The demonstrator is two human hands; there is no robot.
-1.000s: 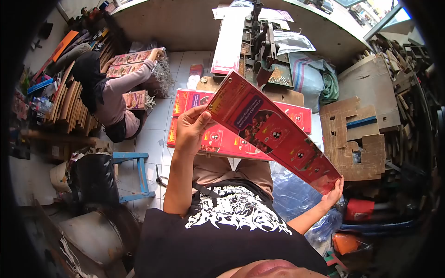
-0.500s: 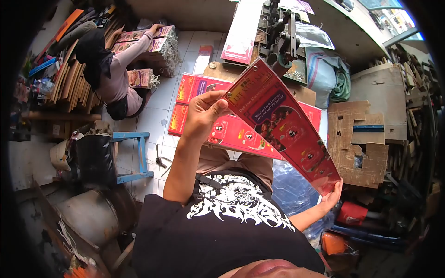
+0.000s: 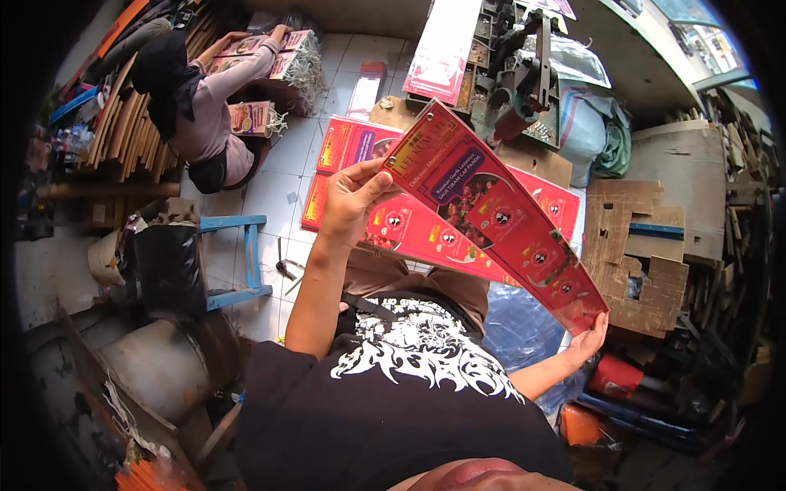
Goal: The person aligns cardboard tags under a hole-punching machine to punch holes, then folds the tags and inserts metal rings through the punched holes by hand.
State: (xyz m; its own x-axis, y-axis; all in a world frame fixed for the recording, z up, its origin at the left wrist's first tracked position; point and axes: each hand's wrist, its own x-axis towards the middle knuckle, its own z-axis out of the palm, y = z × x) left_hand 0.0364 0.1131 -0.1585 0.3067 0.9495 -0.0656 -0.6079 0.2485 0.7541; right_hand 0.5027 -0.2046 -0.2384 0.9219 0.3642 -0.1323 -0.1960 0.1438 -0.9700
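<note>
A long red printed sign [image 3: 524, 229] with food pictures and a small metal ring in each upper corner slants across the view in front of me. My left hand [image 3: 357, 196] pinches its upper left corner between thumb and fingers. Its lower right end rests in the fingers of my right hand [image 3: 589, 335], with the thumb not clearly visible. Behind it, more red signs [image 3: 417, 225] of similar print lie spread in front of my lap, partly covered by the held one.
A dark metal press [image 3: 524, 90] stands ahead, beside a stack of long sheets [image 3: 442, 57]. Another person [image 3: 217, 106] reaches over bundled printed pieces at left. A blue stool frame [image 3: 246, 262] is at left; cut boards [image 3: 630, 254] lean at right.
The held sign has shifted slightly, its upper end moving a little left and tilting. Both hands keep hold of it. The camera view has shifted slightly.
</note>
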